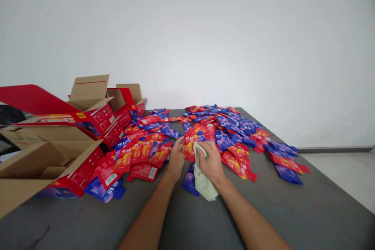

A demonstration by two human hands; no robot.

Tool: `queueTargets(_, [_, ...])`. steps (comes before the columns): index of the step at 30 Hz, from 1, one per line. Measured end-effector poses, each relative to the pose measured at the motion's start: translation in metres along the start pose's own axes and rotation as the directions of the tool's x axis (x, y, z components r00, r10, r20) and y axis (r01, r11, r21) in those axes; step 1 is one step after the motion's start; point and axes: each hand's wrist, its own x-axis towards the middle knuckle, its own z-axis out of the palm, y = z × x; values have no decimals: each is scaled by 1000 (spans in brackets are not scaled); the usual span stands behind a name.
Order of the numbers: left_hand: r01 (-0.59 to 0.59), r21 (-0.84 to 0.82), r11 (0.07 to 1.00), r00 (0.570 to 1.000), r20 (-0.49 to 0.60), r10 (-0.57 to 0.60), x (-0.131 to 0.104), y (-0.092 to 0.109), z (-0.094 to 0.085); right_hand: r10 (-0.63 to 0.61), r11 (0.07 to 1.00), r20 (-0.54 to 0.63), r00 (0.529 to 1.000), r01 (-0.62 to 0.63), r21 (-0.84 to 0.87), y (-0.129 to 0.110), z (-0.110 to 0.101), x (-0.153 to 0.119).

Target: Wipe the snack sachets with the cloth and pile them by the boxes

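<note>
My left hand (176,160) grips the left edge of a red pouch (189,143) printed with orange fruit and white characters, held upright above the table. A pale green cloth (203,183) is bunched in my right hand (210,161), pressed to the right side of that pouch; the cloth's lower end hangs down. Just below lies a blue pouch (190,181) on the dark table, partly covered by the cloth. To the right of my right hand are more red pouches (238,162).
Open red cardboard boxes (84,168) stand along the left side, flaps spread outward. Several red and blue pouches (140,152) lie piled beside them, with another long heap (234,123) at the back and right. The grey table (272,218) meets a white wall (205,39) behind.
</note>
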Motion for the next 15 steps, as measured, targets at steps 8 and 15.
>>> queueTargets(8, [73,-74,995,996,49,-70,0,0,0,-55,993,-13,998,56,103,-10,3,-2])
queueTargets(15, [127,-205,970,984,150,-97,-9,4,15,-39,997,-17,999,40,65,-11,5,-2])
